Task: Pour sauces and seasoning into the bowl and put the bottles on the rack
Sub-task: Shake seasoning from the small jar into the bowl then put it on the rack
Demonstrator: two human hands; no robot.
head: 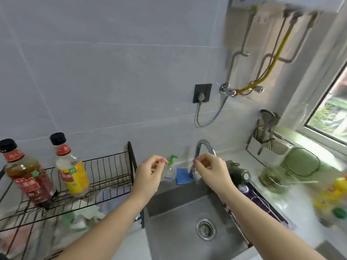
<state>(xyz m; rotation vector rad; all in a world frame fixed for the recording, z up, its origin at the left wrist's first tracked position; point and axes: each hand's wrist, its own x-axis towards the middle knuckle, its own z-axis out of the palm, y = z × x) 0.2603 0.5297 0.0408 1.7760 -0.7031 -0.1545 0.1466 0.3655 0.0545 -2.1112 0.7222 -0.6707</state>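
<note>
Two sauce bottles stand on the black wire rack [112, 177] at the left: a dark soy-type bottle [28, 173] with a red label, and a bottle with a yellow label [73, 166], both with black caps. At the right, on the counter, sits a glass bowl [272, 178] with something greenish inside. My left hand [148, 173] and my right hand [210, 169] hover side by side above the sink, fingers loosely curled, with nothing in them. My right hand is just in front of the faucet's spout.
A steel sink [187, 222] with its drain lies below my hands, and the faucet [204, 145] stands behind them. A soap pump bottle [170, 169] and a blue sponge [182, 175] stand at the sink's back. A blurred yellow bottle [336, 190], a green lid [300, 162] and a utensil holder [266, 145] are on the right counter.
</note>
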